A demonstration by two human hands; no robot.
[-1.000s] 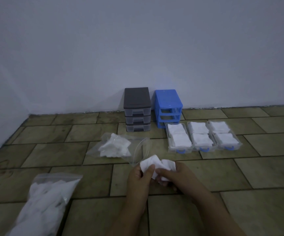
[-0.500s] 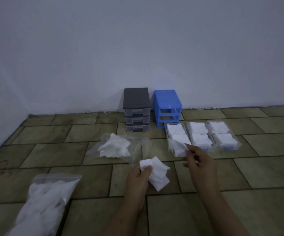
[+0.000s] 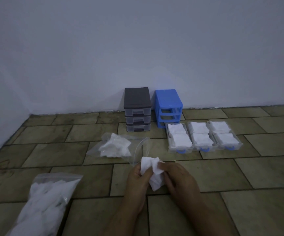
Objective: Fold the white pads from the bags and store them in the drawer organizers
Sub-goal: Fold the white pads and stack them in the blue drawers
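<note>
Above the tiled floor (image 3: 240, 176), both hands are pinching one crumpled white pad (image 3: 152, 172), the left hand (image 3: 138, 180) gripping its left edge and the right hand (image 3: 178, 180) its right, with the pad-filled clear drawers (image 3: 204, 147) lying ahead, nearer the right hand.

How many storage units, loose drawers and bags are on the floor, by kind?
Drawer units: 2, one dark, one blue
Loose clear drawers: 3
Plastic bags: 2
Total: 7
</note>
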